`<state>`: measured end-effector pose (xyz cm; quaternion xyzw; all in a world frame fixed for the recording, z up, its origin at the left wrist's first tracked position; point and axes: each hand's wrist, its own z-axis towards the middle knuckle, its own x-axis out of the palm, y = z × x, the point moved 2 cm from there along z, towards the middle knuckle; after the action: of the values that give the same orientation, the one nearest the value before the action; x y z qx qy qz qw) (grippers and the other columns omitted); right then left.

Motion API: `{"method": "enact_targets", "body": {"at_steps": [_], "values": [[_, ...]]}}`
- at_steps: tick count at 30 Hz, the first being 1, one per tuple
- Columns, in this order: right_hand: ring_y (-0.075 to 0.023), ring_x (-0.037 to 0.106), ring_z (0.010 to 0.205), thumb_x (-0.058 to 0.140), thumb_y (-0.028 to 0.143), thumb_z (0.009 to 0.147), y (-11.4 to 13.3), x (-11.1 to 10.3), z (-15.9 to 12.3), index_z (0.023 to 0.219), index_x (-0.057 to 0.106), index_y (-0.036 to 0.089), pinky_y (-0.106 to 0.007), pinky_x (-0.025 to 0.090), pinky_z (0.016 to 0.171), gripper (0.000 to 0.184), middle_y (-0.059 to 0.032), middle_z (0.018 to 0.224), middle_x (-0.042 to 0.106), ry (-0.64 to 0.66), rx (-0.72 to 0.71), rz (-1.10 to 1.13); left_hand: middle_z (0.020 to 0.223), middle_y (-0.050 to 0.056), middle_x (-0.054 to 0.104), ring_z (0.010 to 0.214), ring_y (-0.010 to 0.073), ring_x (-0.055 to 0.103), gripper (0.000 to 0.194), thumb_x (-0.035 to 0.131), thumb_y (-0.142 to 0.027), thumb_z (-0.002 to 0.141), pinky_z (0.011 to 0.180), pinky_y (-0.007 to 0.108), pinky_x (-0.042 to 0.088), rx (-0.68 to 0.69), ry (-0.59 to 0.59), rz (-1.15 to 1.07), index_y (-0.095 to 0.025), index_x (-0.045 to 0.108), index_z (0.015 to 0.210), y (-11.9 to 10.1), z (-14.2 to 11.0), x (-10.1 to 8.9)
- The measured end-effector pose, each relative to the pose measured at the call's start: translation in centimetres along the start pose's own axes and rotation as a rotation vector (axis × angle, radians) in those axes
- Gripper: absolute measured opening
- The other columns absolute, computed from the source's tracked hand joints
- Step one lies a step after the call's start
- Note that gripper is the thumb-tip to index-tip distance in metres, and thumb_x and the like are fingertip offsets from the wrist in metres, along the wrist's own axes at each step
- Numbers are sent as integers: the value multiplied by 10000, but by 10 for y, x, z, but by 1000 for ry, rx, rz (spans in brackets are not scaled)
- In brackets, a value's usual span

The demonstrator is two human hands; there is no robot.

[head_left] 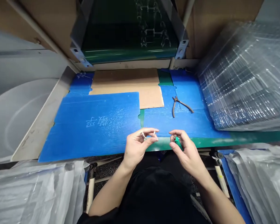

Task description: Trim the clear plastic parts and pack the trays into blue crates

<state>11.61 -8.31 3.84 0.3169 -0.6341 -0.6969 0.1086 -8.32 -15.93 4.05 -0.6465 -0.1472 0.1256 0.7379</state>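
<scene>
Just below centre, left hand (136,146) pinches a small whitish curved piece (143,135); likely light, stiff, slick, snappable, best held by its edges. Right hand (185,149) grips a green tool (177,142). Beyond, right of centre: pliers (176,99).

Small curved piece (143,135): whitish, slick, plastic by look. Green tool (177,141): plastic-looking body, finish mostly hidden. Pliers (176,100): dull dark metal head, matt brown handles. Blue sheets (72,121): smooth plastic, faintly scuffed, low sheen. Cardboard (126,77): matt brown paper. Conveyor belt (112,34): dark green, smooth, glossy at the rounded edge. Brackets (181,49): grey metal. Wrapped stack (252,81): clear film, shiny, wrinkled. Bags (37,193): thin translucent plastic, crumpled. Tub (25,115): smooth, semi-matt translucent plastic. Clothing (154,196): black matt cloth.
</scene>
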Motion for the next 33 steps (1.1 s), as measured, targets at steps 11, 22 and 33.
{"method": "enact_targets", "body": {"at_steps": [11, 22, 33], "values": [[-162, 642, 829, 573, 189, 1138, 42, -19, -3, 1319, 667, 224, -299, 498, 750, 207, -58, 1027, 663, 156, -347, -388, 936, 36, 828, 763, 164, 704, 370, 876, -121, 906, 734, 339, 577, 484, 121, 449, -251, 820, 1248, -18, -4, -12], [-137, 675, 779, 600, 222, 1139, 43, -23, -3, 1322, 708, 172, -275, 504, 697, 219, -52, 1003, 686, 202, -394, -477, 965, 65, 840, 771, 158, 720, 329, 851, -114, 934, 738, 317, 572, 570, 166, 564, -183, 790, 1250, -27, 1, -10], [-139, 694, 759, 591, 249, 1144, 48, -30, -4, 1276, 738, 183, -260, 507, 658, 208, -62, 983, 718, 158, -383, -556, 968, 64, 830, 834, 167, 742, 411, 855, -92, 927, 759, 317, 555, 608, 191, 660, -158, 754, 1320, -32, -4, -4]]}}
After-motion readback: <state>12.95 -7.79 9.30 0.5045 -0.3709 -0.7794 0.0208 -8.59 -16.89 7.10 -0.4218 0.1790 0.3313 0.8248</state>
